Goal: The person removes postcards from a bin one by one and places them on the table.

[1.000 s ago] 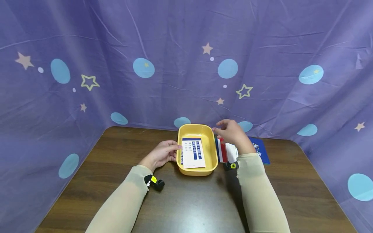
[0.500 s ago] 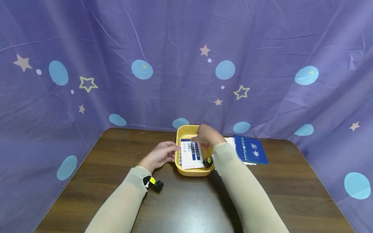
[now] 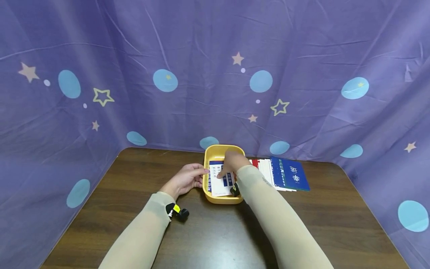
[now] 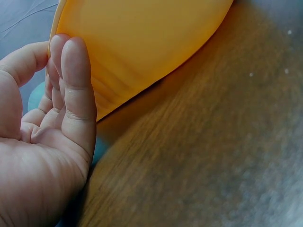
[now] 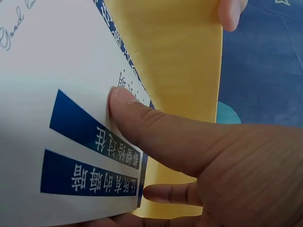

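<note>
In the head view a yellow plastic bin stands on the table. My left hand pinches its left rim, thumb over the edge and fingers along the outer wall. Inside lies a white card with blue bars and printed characters, on top of a blue card with white characters. My right hand reaches into the bin. The right wrist view shows its thumb on the white card's face and its other fingers at and under the card's edge, gripping it.
Right of the bin, a fanned row of white cards, a bit of red and a blue card with white characters lie on the wooden table. A purple patterned curtain hangs behind the table's far edge.
My right hand has moved left from beside the bin into it and down onto the white card. My left hand stays at the rim.
</note>
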### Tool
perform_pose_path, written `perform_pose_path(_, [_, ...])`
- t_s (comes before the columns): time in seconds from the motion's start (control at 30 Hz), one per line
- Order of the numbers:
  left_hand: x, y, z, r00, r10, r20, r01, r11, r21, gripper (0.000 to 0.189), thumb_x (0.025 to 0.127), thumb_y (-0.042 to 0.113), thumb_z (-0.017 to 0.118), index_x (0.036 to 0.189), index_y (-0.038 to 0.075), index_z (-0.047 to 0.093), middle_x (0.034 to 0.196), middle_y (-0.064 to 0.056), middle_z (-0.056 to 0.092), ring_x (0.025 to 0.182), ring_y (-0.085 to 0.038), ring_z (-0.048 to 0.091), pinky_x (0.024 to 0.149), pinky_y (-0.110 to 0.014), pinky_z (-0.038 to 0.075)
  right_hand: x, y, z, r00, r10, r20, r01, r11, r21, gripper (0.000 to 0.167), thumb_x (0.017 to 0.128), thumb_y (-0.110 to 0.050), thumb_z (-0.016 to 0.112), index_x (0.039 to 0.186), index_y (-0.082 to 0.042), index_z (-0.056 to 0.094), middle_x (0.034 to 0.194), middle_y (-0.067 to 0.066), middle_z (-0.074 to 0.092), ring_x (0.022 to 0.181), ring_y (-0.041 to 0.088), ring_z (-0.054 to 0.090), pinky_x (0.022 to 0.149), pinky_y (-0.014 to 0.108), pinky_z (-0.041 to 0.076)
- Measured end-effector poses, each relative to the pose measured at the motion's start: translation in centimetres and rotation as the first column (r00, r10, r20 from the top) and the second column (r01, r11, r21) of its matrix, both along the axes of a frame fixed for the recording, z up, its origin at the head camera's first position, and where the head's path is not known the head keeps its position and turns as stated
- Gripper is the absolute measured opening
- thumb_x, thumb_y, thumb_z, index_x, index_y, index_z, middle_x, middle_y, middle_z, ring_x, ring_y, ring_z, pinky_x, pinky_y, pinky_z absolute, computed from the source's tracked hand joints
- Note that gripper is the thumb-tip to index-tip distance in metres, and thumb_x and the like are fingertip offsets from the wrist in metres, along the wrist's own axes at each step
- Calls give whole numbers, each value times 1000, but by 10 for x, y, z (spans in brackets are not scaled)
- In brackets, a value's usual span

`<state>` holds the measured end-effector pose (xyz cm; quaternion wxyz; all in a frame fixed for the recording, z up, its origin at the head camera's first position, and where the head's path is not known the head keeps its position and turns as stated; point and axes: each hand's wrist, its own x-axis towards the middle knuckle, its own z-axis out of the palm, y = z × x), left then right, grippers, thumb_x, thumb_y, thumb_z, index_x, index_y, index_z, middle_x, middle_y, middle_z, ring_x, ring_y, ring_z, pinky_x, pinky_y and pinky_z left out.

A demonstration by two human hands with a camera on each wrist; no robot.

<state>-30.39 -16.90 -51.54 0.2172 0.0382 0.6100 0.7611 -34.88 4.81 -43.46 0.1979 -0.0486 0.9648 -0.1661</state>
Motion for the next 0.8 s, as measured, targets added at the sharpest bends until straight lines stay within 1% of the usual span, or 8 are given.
perform_pose_path(0.1, [0,0,0,1000,1,2,-1,1000,-1,5,111,8,68,105,9,69,84,-2,76,64,-9,67,59,-21,62,-2,1,0,1000,9,-7,-9,1000,15,54,82,-36,106,115,-6,75,94,7,81,81,21,80,70,36,71])
perform_pose_path(0.17, [1,0,1,1000,2,1,-2,1000,-4,6,110,8,68,105,10,69,83,-2,76,64,-9,67,59,-21,62,-2,1,4,999,24,-40,-23,999,30,52,84,-32,105,117,-5,75,100,7,81,86,21,79,77,37,72])
perform_pose_path(0.27, [1,0,1,1000,0,-2,-1,1000,-6,6,110,8,68,104,10,68,81,-1,75,63,-9,68,58,-21,62,-1,4,12,991,51,-126,-44,997,63,50,84,-27,104,117,-3,75,107,9,80,95,24,78,91,40,71])
perform_pose_path(0.33, [1,1,1,1000,0,-6,0,1000,-9,6,110,8,67,104,10,68,80,0,75,63,-9,68,58,-21,62,2,6,19,981,59,-187,-49,997,59,47,85,-22,103,117,-2,75,110,11,80,98,26,77,96,40,70])
perform_pose_path(0.4, [1,1,1,1000,3,-7,-3,1000,-10,6,110,8,67,104,10,68,80,0,76,63,-8,68,58,-21,62,2,9,23,975,53,-217,-49,998,27,43,84,-18,102,114,-1,76,109,12,80,98,27,78,94,41,70])
perform_pose_path(0.53, [0,0,-1,1000,7,-8,-8,1000,-13,6,110,8,67,104,10,68,80,-1,76,63,-9,69,58,-22,63,3,16,28,976,17,-215,-36,996,-84,29,87,-12,99,107,-2,79,103,12,80,89,25,79,80,37,71])
perform_pose_path(0.7, [-2,0,-2,1000,4,-11,-4,1000,-2,5,110,8,67,105,9,67,81,-3,77,62,-10,70,59,-24,64,2,28,33,981,-18,-194,-20,981,-192,22,93,-18,95,97,-5,78,97,11,80,82,22,76,71,32,65])
perform_pose_path(0.8, [-2,0,-3,1000,1,-9,-1,1000,2,5,110,8,67,106,9,67,82,-3,77,63,-10,70,60,-24,65,3,40,36,982,-26,-185,-23,966,-257,23,97,-23,91,102,-4,79,100,11,81,84,21,76,72,32,64])
